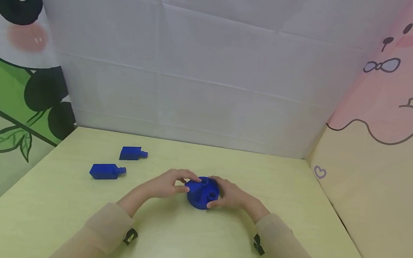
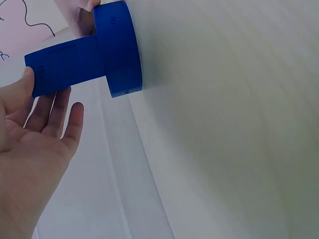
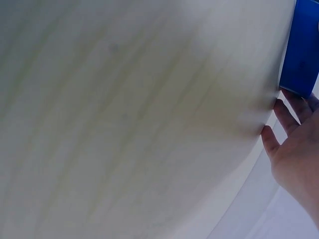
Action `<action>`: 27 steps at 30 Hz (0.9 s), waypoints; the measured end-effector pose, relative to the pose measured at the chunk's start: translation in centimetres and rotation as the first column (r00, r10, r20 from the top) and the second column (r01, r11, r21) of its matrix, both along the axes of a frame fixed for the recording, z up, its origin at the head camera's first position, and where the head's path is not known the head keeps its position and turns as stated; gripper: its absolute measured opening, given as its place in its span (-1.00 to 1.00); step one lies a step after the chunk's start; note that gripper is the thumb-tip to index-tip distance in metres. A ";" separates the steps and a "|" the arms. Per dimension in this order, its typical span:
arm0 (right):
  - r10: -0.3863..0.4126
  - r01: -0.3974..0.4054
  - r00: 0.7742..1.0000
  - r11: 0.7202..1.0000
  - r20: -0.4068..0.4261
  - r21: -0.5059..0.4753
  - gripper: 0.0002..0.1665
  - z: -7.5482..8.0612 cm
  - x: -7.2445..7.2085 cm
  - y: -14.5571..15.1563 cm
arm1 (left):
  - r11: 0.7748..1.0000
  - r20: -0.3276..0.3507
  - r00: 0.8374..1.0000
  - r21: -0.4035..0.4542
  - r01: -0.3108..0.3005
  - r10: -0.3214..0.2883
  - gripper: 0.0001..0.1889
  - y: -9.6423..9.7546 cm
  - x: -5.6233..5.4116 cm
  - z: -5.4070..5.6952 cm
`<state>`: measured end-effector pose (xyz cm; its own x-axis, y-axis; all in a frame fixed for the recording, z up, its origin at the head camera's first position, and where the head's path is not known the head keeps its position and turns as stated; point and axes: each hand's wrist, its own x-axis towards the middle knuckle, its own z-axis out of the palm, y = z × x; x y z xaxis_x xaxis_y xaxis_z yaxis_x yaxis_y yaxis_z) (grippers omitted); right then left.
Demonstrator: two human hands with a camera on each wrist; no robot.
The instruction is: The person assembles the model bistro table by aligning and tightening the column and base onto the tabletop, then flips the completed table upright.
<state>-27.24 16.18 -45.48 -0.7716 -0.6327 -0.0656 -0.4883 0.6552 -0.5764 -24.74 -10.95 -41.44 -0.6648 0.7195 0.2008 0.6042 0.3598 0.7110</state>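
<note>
A round blue base (image 1: 207,205) with open ring-shaped sockets stands on the table at the middle front. One blue bottle-shaped block (image 2: 67,64) rises upright from it, as the left wrist view shows. My left hand (image 1: 166,184) pinches the upper end of this block between thumb and fingers. From the other side, my right hand (image 1: 230,193) grips the rim of the base, thumb in front and fingers behind. In the right wrist view only part of the base (image 3: 300,52) shows, with the fingertips right at its lower edge.
Two more blue bottle-shaped blocks, a nearer one (image 1: 104,171) and a farther one (image 1: 131,153), lie on their sides at the left, necks pointing right. The pale yellow table (image 1: 260,167) ends at a white cloth backdrop (image 1: 208,86), with printed panels at both sides.
</note>
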 end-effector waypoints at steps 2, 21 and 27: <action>0.003 -0.003 1.000 1.000 -0.001 -0.004 0.11 0.0 0.0 0.0 | 1.000 0.026 1.000 0.008 -0.013 0.013 -0.54 0.0 0.0 -0.1; -0.050 0.049 0.998 0.998 0.030 0.033 0.17 -0.1 0.2 0.0 | 0.904 0.095 0.899 -0.025 -0.427 0.428 -0.48 2.4 1.7 -1.0; -0.051 0.050 0.998 0.998 0.034 0.025 0.15 -0.1 0.1 0.1 | 0.930 0.077 0.927 -0.002 -0.367 0.366 -0.56 2.0 1.3 -1.1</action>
